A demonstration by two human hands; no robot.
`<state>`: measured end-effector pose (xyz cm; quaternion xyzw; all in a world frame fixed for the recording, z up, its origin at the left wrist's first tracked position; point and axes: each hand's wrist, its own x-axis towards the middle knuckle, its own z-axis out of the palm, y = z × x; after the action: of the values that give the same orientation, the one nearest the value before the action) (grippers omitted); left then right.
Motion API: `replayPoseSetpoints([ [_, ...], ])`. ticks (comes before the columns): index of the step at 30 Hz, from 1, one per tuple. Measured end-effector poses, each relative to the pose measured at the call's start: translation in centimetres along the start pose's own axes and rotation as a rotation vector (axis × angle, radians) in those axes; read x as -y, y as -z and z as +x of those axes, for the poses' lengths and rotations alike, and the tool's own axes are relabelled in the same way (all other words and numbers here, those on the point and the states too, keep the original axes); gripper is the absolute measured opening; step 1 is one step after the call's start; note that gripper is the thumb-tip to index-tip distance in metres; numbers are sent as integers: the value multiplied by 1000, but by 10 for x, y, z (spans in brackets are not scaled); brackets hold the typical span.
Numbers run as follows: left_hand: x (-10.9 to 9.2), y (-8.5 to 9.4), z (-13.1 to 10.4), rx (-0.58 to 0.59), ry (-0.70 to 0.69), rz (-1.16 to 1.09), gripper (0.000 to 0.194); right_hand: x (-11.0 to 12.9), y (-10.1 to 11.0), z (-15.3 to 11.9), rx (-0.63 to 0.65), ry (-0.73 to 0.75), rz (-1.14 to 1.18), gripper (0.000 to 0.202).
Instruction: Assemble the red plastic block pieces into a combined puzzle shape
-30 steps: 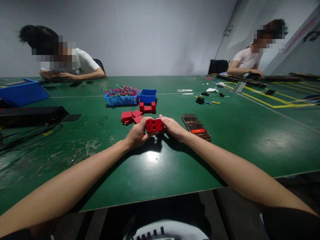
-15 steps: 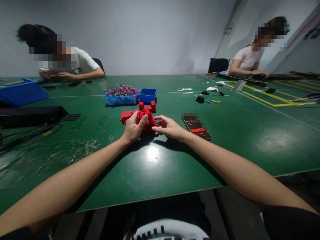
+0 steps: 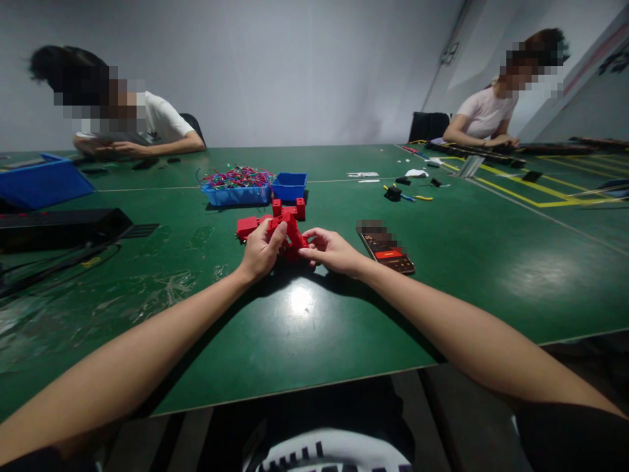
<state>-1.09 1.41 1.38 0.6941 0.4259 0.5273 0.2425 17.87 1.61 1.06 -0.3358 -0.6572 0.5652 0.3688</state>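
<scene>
My left hand [image 3: 263, 250] is closed around a red blocky plastic piece [image 3: 293, 231], with the thumb lying along its top. At the piece's right side, my right hand [image 3: 334, 251] pinches its lower edge between thumb and fingers. Exactly what those fingertips grip is partly hidden. More red blocks [image 3: 248, 227] lie just beyond my left hand, and another red part [image 3: 289, 208] with two raised ends sits behind the held piece. Where these red parts overlap, I cannot tell whether they are joined.
Behind the red parts stand a blue tray [image 3: 236, 196] heaped with coloured wires and a smaller blue bin [image 3: 289, 188]. A phone [image 3: 388, 252] lies right of my hand. Pliers [image 3: 417, 198] are farther back. A black device [image 3: 63, 226] sits left. Two people work across the table.
Both hands stay around the red piece, which is tilted slightly differently. My right fingers have shifted slightly at its edge. The view has moved a little.
</scene>
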Motion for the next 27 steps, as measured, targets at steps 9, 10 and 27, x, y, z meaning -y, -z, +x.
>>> replayPoseSetpoints([
  [9,-5,0,-2,33,-15,46,43,5,-1,-2,9,-2,-40,36],
  [10,-5,0,-2,35,-19,54,43,5,-1,-2,13,-2,-45,36],
  [27,-2,-1,-3,146,-50,103,42,3,-1,-2,81,84,-172,42],
])
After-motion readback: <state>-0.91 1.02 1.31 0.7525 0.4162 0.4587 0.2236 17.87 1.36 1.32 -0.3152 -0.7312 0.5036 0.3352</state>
